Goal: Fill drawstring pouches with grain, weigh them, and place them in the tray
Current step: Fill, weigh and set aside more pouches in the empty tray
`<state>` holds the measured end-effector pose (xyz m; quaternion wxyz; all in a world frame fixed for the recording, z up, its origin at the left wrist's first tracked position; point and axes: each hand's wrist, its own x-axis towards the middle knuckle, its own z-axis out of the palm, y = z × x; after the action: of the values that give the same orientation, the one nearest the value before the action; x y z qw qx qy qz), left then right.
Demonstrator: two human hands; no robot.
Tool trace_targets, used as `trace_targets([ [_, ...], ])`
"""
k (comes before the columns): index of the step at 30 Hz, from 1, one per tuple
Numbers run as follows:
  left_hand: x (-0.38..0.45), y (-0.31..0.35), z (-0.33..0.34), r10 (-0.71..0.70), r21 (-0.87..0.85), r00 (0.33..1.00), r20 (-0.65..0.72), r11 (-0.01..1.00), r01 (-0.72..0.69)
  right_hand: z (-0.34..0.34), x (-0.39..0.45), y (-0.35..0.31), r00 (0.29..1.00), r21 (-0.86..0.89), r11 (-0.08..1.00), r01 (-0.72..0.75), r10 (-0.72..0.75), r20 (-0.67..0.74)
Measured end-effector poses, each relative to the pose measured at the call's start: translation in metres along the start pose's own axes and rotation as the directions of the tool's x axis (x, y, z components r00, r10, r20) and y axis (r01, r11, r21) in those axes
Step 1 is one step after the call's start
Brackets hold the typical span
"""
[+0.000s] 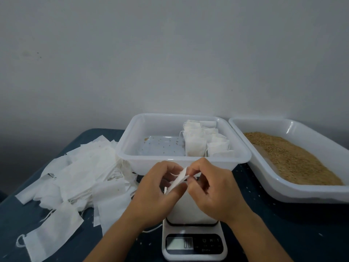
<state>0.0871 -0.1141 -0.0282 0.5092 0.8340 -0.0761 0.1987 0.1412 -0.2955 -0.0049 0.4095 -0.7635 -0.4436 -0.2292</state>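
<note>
Person seated at a dark blue tabletop, seen from above their own hands. Both hands meet w/ fingers curled, just above a small white kitchen scale. Left hand & right hand each pinch the same empty white pouch, held on edge between the fingertips, apparently working its mouth open. Scale display is lit; digits too blurred to read.

Behind the hands: a white plastic tray w/ a cluster of filled pouches standing at its right side, a few stray grains on its floor. To the right, a second white tub holding loose brown grain. To the left, a loose heap of empty pouches w/ thin strings trailing.

The pouch looks paper-thin, limp & very light, prob. easy to crumple or tear. Best held at the top rim, one side per hand, so the mouth gapes; once full, prob. safer to lift it by the body, not the string
</note>
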Motion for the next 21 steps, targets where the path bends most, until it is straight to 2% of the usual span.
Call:
trace_targets([
  [4,0.001,0.007,-0.005,-0.060,-0.152,0.964,0.259,0.983,0.102,-0.002,-0.001,-0.002,0.977,0.172,0.966,-0.195,0.176,0.120],
  [7,0.003,0.011,-0.009,-0.073,-0.212,0.938,0.339,0.965,0.152,-0.005,0.001,-0.008,0.972,0.286,0.930,-0.229,0.201,0.126],
  [9,0.004,0.011,-0.013,-0.105,-0.314,0.915,0.390,0.919,0.239,-0.007,0.002,-0.011,0.971,0.331,0.914,-0.236,0.205,0.124],
  [13,0.006,0.010,-0.018,-0.152,-0.416,0.894,0.422,0.844,0.340,-0.014,0.007,-0.014,0.954,0.302,0.914,-0.272,0.216,0.206],
  [15,0.008,0.011,-0.020,-0.164,-0.404,0.879,0.448,0.840,0.363,-0.018,0.010,-0.014,0.936,0.232,0.931,-0.282,0.213,0.280],
  [18,0.010,0.018,-0.022,-0.180,-0.293,0.846,0.501,0.885,0.362,-0.023,0.011,-0.015,0.891,0.134,0.939,-0.318,0.247,0.381],
  [21,0.013,0.029,-0.023,-0.133,-0.220,0.818,0.559,0.928,0.301,-0.029,0.012,-0.018,0.833,0.184,0.898,-0.399,0.272,0.482],
])
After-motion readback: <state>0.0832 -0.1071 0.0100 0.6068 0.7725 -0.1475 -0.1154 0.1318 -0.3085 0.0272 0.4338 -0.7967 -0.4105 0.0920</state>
